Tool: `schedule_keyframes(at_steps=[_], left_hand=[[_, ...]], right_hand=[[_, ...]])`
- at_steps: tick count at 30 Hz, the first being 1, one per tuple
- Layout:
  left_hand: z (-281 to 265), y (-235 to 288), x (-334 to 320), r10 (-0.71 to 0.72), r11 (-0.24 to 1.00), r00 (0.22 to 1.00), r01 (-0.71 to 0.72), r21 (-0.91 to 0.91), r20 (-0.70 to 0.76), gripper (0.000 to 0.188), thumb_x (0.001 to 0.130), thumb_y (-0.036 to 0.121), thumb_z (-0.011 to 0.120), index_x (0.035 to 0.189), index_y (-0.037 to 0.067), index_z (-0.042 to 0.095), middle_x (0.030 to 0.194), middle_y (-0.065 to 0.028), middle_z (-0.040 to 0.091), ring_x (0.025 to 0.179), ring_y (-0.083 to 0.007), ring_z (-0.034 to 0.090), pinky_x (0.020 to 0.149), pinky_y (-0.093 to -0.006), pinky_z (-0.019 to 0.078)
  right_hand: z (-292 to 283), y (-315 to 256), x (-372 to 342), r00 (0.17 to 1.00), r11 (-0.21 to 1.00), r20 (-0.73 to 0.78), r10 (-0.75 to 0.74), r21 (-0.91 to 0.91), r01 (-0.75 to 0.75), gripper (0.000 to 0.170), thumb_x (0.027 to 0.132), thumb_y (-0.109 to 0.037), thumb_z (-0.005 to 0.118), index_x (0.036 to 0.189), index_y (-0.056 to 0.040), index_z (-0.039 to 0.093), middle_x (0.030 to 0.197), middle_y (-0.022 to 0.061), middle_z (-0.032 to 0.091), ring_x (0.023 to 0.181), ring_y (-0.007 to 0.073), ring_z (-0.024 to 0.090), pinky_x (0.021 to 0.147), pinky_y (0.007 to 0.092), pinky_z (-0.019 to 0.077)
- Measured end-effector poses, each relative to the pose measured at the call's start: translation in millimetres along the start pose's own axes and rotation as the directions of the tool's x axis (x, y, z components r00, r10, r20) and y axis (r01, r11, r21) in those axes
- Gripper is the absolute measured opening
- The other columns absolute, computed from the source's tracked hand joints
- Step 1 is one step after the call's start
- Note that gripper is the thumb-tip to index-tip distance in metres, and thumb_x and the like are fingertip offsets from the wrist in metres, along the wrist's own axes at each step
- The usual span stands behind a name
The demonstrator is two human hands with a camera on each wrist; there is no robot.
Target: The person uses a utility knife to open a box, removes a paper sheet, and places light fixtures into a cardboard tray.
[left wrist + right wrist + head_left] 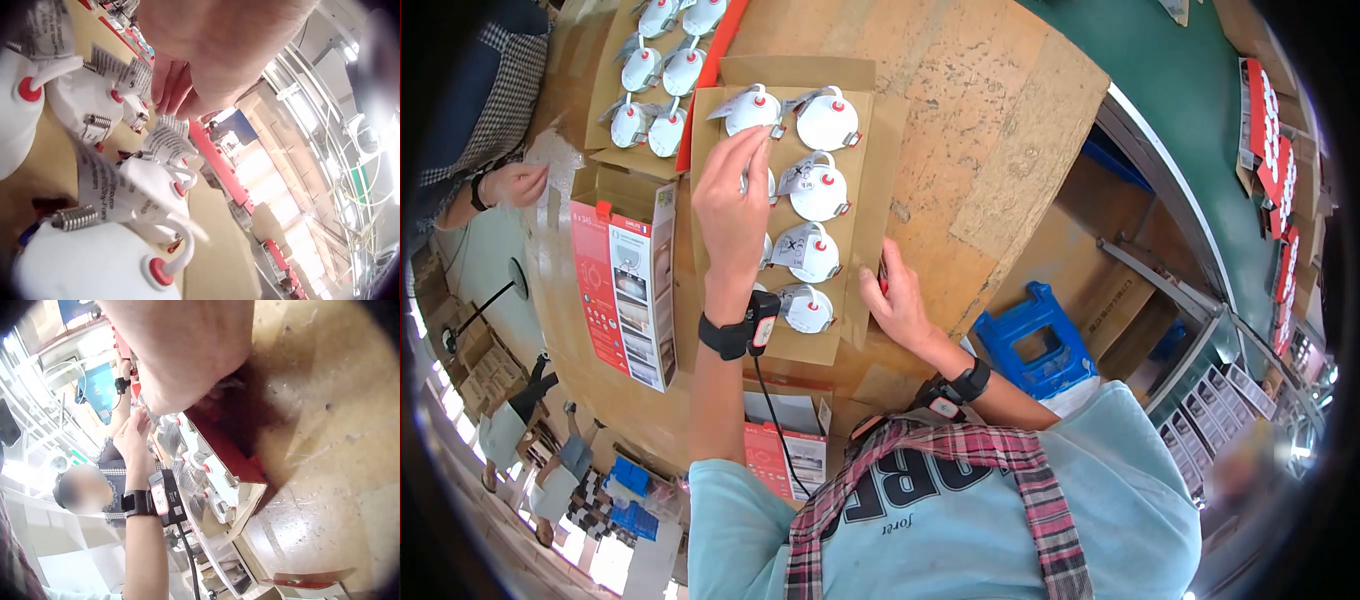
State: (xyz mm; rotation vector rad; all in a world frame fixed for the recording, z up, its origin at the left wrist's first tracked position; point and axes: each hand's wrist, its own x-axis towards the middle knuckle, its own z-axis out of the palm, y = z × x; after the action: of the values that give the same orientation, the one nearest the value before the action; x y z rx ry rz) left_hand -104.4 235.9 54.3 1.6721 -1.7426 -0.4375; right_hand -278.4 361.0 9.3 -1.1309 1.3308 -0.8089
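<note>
White round downlights (827, 124) with red cable grommets, spring clips and printed labels sit in two columns in an open cardboard box (855, 160). My left hand (735, 195) reaches over the left column, its fingertips bunched at the far-left downlight (752, 112). In the left wrist view, thumb and fingers meet at a printed paper label (178, 125), pinching it. Near downlights (94, 262) lie below that hand. At the box's right side, my right hand (897, 300) grips the wall, with red showing between thumb and fingers. Its fingertips are mostly hidden in the right wrist view.
A second box of downlights (640, 70) stands at the far left, beside a red printed carton (625, 285). Another person's hand (515, 185) holds clear plastic there. A blue stool (1040, 345) is below the table's right edge. Red boxes (1268, 120) line the green surface.
</note>
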Motion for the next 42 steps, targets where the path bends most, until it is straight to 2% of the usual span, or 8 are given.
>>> schedule_keyframes(at_steps=[15,23,27,30,31,34,37,42], left_hand=[[13.2,4.1,-7.5,0.097,0.995,0.977,-0.094,-0.027,0.192,0.024,0.085,-0.008,0.051,0.101,0.000,0.066,0.099,-0.0129,0.064,0.089,-0.0277,0.063,0.079,-0.0350,0.0489],[-46.5,-9.8,-47.3,-0.170,0.985,0.985,0.171,-0.010,0.021,0.025,0.084,-0.009,0.052,0.101,0.001,0.067,0.098,-0.0111,0.066,0.089,-0.0236,0.064,0.076,-0.0315,0.0492],[-76.3,-24.6,-88.9,-0.457,0.888,0.887,0.450,0.097,0.066,0.028,0.084,-0.005,0.057,0.109,0.003,0.065,0.107,-0.0127,0.064,0.098,-0.0259,0.062,0.083,-0.0329,0.0484],[-105.7,-57.1,-133.1,-0.487,0.797,0.859,0.512,0.321,-0.161,0.040,0.082,0.002,0.064,0.122,0.004,0.058,0.123,-0.0155,0.056,0.114,-0.0302,0.054,0.097,-0.0367,0.0410],[-112.9,-59.6,-159.3,-0.528,0.721,0.834,0.540,0.434,-0.160,0.069,0.077,0.016,0.073,0.137,0.002,0.041,0.141,-0.0171,0.041,0.131,-0.0335,0.036,0.108,-0.0454,0.0288],[-123.1,-59.2,-226.7,-0.514,0.475,0.770,0.622,0.623,-0.377,0.093,0.070,0.027,0.079,0.143,0.001,0.027,0.149,-0.0172,0.029,0.138,-0.0342,0.025,0.108,-0.0529,0.0244],[-110.6,-55.0,-305.9,-0.561,0.527,0.757,0.638,0.560,-0.335,0.109,0.065,0.031,0.082,0.147,0.002,0.016,0.153,-0.0172,0.018,0.141,-0.0344,0.018,0.109,-0.0551,0.0217],[-142.5,-62.5,-303.5,-0.598,0.570,0.764,0.618,0.542,-0.243,0.111,0.064,0.029,0.082,0.148,0.005,0.014,0.154,-0.0150,0.016,0.142,-0.0337,0.017,0.110,-0.0561,0.0200]], right_hand=[[-2.4,-4.2,1.3,1.000,1.000,-0.008,0.015,-0.018,-0.015,0.042,0.087,-0.003,0.052,0.127,0.0004,0.041,0.079,0.0194,0.058,0.058,0.0253,0.049,0.057,0.0326,0.0419],[-16.0,6.7,16.3,0.974,0.991,-0.216,0.061,-0.103,-0.085,0.031,0.092,-0.008,0.049,0.121,0.0035,0.047,0.067,0.0080,0.048,0.058,0.0098,0.043,0.053,0.0296,0.0393],[-41.1,17.4,60.2,0.937,0.988,-0.330,0.109,-0.067,-0.139,0.031,0.095,-0.012,0.047,0.119,0.0071,0.046,0.074,0.0031,0.047,0.067,0.0086,0.043,0.060,0.0259,0.0395],[-41.6,-7.5,99.4,0.915,0.957,-0.321,0.244,-0.070,-0.280,0.048,0.096,-0.017,0.048,0.132,0.0125,0.036,0.109,0.0103,0.050,0.097,0.0150,0.046,0.088,0.0295,0.0389],[-56.3,-3.4,107.8,0.945,0.982,-0.281,0.164,-0.048,-0.185,0.046,0.095,-0.017,0.048,0.130,0.0122,0.038,0.108,0.0106,0.050,0.098,0.0154,0.046,0.089,0.0292,0.0382],[-81.0,9.8,135.4,0.966,0.995,-0.240,-0.098,-0.045,0.090,0.039,0.094,-0.017,0.048,0.122,0.0104,0.042,0.101,0.0105,0.050,0.093,0.0153,0.046,0.085,0.0291,0.0383],[-86.9,11.1,157.4,0.914,0.957,-0.292,-0.281,-0.156,0.244,0.033,0.094,-0.015,0.048,0.117,0.0071,0.044,0.091,0.0097,0.050,0.080,0.0143,0.047,0.074,0.0305,0.0415],[-56.7,-15.2,221.5,0.979,0.995,-0.180,-0.096,-0.007,0.096,0.038,0.092,-0.020,0.051,0.121,0.0044,0.042,0.090,0.0141,0.051,0.080,0.0183,0.050,0.076,0.0338,0.0434]])
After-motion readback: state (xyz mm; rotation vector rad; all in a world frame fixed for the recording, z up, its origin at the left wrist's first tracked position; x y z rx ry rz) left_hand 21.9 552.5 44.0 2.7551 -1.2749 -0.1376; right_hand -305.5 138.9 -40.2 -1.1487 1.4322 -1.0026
